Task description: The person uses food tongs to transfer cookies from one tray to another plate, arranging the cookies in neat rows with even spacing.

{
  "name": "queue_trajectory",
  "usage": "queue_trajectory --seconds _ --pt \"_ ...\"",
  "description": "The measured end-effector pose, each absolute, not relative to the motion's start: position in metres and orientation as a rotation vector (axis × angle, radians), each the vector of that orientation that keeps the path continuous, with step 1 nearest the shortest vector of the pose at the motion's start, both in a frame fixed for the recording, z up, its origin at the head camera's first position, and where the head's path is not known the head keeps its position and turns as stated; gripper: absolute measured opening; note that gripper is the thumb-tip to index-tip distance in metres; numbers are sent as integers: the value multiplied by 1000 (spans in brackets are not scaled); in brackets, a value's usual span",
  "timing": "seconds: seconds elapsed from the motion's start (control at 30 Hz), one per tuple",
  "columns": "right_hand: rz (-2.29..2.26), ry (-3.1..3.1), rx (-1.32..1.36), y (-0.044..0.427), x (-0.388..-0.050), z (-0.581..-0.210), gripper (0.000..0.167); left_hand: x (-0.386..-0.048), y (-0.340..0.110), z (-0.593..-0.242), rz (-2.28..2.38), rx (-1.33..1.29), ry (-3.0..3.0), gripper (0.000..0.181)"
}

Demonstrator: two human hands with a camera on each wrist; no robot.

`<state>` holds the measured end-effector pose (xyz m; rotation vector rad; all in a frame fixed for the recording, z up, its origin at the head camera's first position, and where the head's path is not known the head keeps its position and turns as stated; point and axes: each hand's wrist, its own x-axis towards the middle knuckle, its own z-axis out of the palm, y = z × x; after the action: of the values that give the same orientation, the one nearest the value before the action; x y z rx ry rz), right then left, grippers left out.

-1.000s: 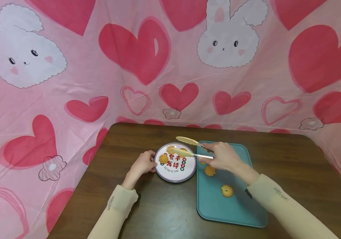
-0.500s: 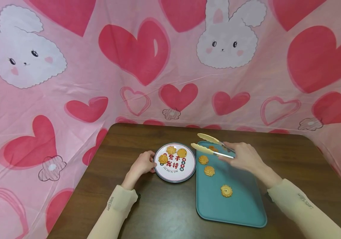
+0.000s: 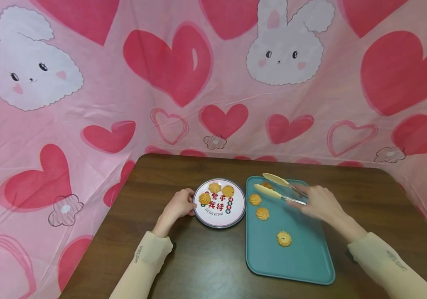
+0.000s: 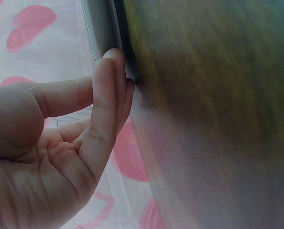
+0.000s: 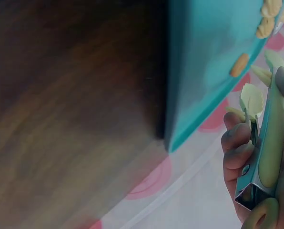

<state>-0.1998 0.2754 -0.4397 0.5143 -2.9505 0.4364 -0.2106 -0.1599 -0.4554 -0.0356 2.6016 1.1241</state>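
Note:
My left hand (image 3: 178, 204) grips the left rim of a white round plate (image 3: 217, 220) with red lettering. On that plate lie three cookies, one of them a swirled cookie (image 3: 204, 199). In the left wrist view the fingers (image 4: 104, 95) meet the plate's edge (image 4: 101, 28). My right hand (image 3: 322, 203) holds metal tongs (image 3: 267, 191) with pale yellow tips, spread apart with nothing seen between them. The tips hang over the far left of a teal tray (image 3: 295, 261), partly covering a cookie (image 3: 267, 185). Nearer on the tray are cookies (image 3: 255, 199), (image 3: 262, 214) and a ring-shaped cookie (image 3: 283, 238).
A dark wooden table (image 3: 206, 257) bears the plate and the tray side by side, the plate on the left. Behind it hangs a pink cloth (image 3: 232, 95) printed with hearts and rabbits. The tray's raised rim (image 5: 177, 95) shows in the right wrist view.
My right hand has moved right with the tongs, from above the plate to above the tray, uncovering the plate's cookies. My left hand and the plate have stayed put.

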Motion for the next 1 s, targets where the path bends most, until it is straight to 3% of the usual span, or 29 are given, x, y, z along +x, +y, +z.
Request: queue_trajectory --seconds 1.0 --pt "441 -3044 421 285 -193 -455 78 -210 -159 -456 1131 -30 2603 46"
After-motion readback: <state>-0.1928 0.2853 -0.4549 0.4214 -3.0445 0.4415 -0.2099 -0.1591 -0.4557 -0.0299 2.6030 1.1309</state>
